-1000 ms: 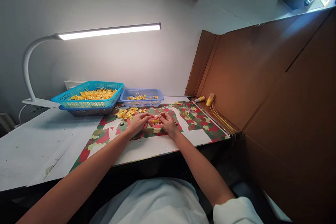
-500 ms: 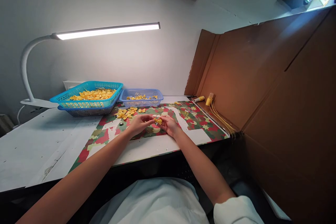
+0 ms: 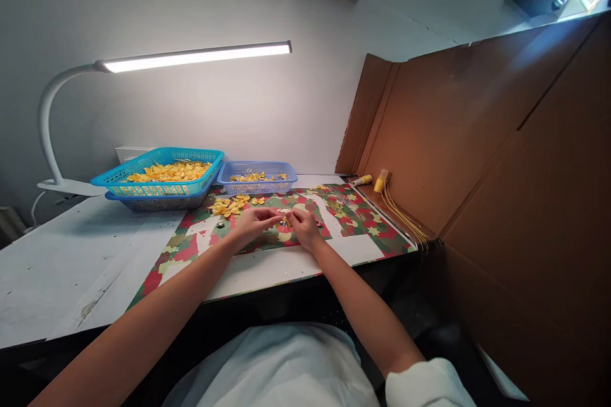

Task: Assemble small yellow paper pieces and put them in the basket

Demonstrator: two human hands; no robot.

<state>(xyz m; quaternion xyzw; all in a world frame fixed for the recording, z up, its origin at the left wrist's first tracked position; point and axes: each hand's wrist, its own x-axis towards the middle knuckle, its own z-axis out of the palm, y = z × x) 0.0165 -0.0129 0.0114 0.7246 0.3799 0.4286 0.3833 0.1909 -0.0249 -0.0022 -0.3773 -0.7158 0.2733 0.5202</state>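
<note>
Between my hands, above the patterned sheet [image 3: 312, 206], is a small yellow ribbon bow [image 3: 286, 220] with a shiny silver round piece, like a little bell, at it. My left hand [image 3: 255, 222] pinches it from the left with thumb and fingertips. From the right, my right hand [image 3: 304, 227] has its fingers closed on the bow too, and they cover most of it. Several loose yellow bows [image 3: 228, 206] lie in a pile behind my left hand. Another shiny silver round piece [image 3: 220, 224] rests on the sheet left of that hand.
A turquoise basket [image 3: 157, 189] heaped with yellow bows stands back left, stacked on a blue one. Beside it is a smaller blue basket [image 3: 258, 187] of yellow pieces. A lamp [image 3: 195, 57] arches overhead. Cardboard [image 3: 458, 121] walls the right side, near yellow cords [image 3: 401, 213].
My right hand has shifted slightly left, closer to my left hand, and its fingers now cover more of the bow. My left hand has stayed nearly still.
</note>
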